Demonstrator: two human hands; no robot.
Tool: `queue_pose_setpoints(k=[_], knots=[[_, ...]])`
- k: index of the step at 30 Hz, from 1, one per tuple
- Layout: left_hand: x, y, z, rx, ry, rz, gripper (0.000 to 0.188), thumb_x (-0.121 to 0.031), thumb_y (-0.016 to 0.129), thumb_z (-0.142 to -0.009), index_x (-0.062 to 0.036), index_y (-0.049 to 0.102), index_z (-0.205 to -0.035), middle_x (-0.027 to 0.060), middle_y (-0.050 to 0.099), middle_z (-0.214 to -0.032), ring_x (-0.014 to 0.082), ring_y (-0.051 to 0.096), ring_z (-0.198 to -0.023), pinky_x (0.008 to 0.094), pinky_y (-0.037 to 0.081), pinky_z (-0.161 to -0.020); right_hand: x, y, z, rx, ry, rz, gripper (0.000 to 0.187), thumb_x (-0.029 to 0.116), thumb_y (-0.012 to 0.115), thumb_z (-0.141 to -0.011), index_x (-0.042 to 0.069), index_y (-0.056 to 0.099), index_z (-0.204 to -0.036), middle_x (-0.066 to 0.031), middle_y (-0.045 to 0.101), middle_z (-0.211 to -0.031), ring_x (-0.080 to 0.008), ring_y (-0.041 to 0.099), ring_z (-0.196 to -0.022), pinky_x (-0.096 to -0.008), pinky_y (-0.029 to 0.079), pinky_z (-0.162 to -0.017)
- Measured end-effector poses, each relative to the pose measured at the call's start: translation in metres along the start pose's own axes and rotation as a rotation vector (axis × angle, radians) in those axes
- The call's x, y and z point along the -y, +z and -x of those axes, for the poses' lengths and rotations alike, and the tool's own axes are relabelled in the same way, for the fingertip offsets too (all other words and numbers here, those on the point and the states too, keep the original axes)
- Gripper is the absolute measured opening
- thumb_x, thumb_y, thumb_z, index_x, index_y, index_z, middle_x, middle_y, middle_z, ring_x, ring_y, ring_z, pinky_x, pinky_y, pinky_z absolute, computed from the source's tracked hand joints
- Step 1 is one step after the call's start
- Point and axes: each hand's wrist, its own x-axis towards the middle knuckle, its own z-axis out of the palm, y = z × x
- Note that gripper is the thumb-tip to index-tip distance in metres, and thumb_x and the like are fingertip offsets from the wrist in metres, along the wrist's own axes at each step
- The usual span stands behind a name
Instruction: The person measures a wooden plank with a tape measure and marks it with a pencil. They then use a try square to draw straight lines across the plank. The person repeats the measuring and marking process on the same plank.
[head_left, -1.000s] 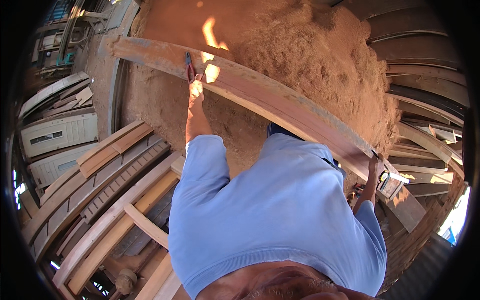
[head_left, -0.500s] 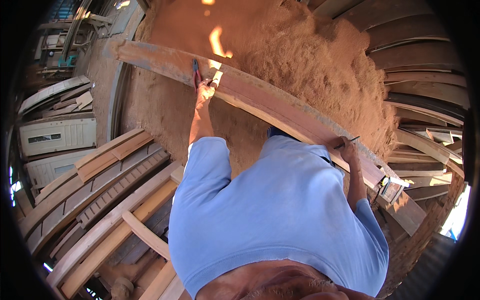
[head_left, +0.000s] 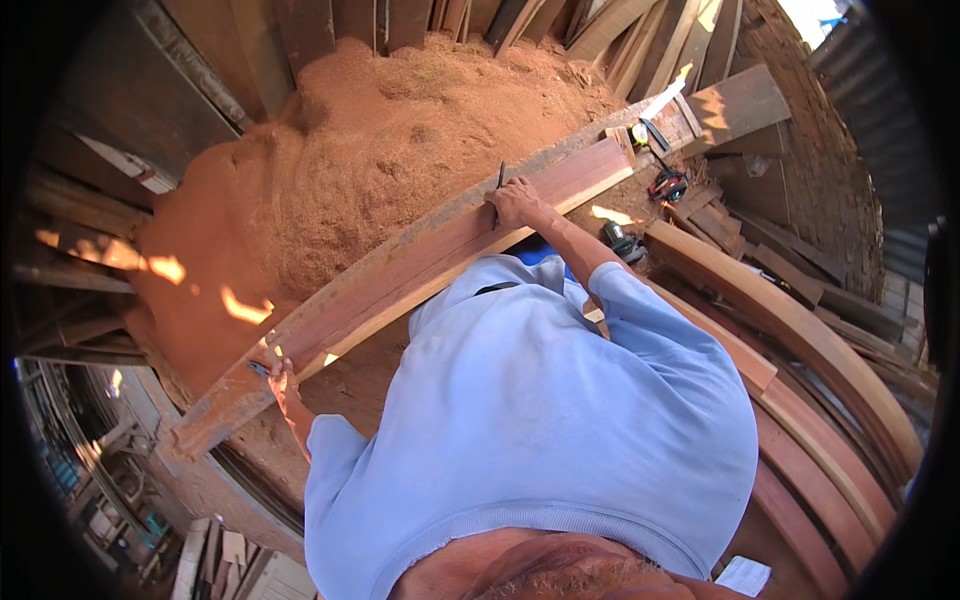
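Note:
A long reddish plank lies along a longer, worn grey board, running from lower left to upper right in front of me. My right hand rests on the plank toward its far right end, closed around a thin dark pencil-like stick that points up. At the plank's near left end is my left hand, its fingers bent together by the edge. Pliers show just beside these fingers, partly covered. Whether the left hand grips them or only the wood does not show.
A large heap of sawdust spreads beyond the board, with upright planks behind it. A yellow tape measure and a red-black tool sit near the board's right end. A dark green power tool and curved beams lie to my right.
My view has swung to the right, so the plank now slopes up to the right. Both hands stay at the plank; the right hand appears somewhat farther from its right end.

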Motion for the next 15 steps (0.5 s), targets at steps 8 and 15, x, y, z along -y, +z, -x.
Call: queue_pose_setpoints(k=[8, 15], knots=[[-0.137, 0.079, 0.020, -0.411, 0.227, -0.534, 0.069, -0.032, 0.081, -0.080, -0.0033, 0.056, -0.138, 0.0291, 0.054, -0.141, 0.0472, 0.054, -0.128, 0.0550, 0.045, -0.105, -0.006, 0.024, 0.011, -0.303, 0.035, -0.215, 0.024, 0.021, 0.067, -0.081, 0.013, 0.070, -0.104, -0.0151, 0.074, -0.097, -0.0349, 0.067, -0.102, -0.0450, 0.044, -0.096], [-0.347, 0.315, 0.158, 0.166, 1.033, -0.428, 0.089, -0.038, 0.081, -0.080, -0.0050, 0.040, -0.152, 0.0299, 0.039, -0.154, 0.0426, 0.038, -0.145, 0.0596, 0.028, -0.119, -0.053, 0.031, 0.012, -0.797, 0.313, -1.145, 0.013, 0.018, 0.061, -0.097, 0.006, 0.065, -0.099, -0.0113, 0.068, -0.078, -0.0213, 0.064, -0.068, -0.0359, 0.052, -0.062]])
